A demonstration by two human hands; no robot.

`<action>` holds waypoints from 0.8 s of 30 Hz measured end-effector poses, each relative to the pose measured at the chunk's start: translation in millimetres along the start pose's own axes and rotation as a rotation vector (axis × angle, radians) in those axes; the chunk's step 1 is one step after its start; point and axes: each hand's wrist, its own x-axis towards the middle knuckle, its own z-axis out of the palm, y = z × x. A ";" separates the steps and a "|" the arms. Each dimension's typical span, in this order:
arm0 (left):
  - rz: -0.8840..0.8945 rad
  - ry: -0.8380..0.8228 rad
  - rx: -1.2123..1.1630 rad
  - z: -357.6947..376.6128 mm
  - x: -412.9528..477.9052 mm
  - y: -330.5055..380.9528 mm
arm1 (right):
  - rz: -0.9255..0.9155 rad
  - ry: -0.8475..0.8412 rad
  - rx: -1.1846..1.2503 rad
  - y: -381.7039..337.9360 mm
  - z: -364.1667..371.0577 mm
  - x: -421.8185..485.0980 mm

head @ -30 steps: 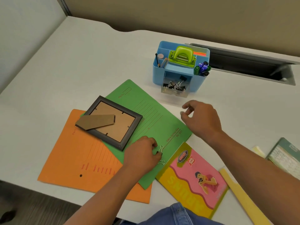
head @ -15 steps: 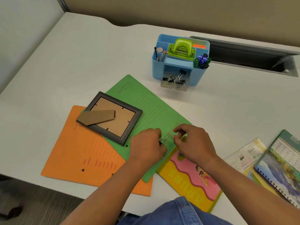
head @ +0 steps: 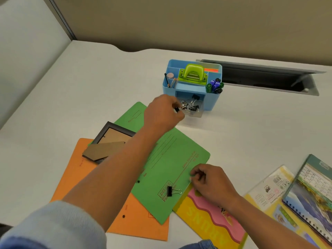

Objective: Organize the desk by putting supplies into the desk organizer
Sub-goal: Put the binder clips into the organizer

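In the head view, your left hand (head: 162, 114) pinches a black binder clip (head: 177, 109) at the clear drawer of the blue desk organizer (head: 212, 101). Your right hand (head: 212, 182) sits curled at the green folder (head: 167, 164) edge, and whether it grips anything is unclear. A second clip (head: 171, 191) lies on that folder.

the white desk (head: 93, 90) was wide open left and right of the blue organizer (head: 212, 102), but the left hand (head: 161, 112) sat right in front of its clip drawer (head: 195, 114) and the picture frame (head: 105, 129) crowded the near-left side.
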 end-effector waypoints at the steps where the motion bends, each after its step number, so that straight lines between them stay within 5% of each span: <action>1: -0.002 0.008 0.005 1.7 10.8 1.2 | 0.001 0.002 0.010 1.1 0.4 0.1; 11: -0.045 0.099 -0.052 15.6 3.5 -13.0 | -0.026 -0.026 -0.033 5.8 -0.5 3.8; 19: 0.043 -0.435 0.071 22.5 -132.3 -53.6 | -0.043 0.004 -0.091 5.8 0.1 6.4; 24: 0.075 -0.540 0.146 32.1 -171.9 -67.7 | -0.043 0.000 -0.113 5.4 1.2 7.2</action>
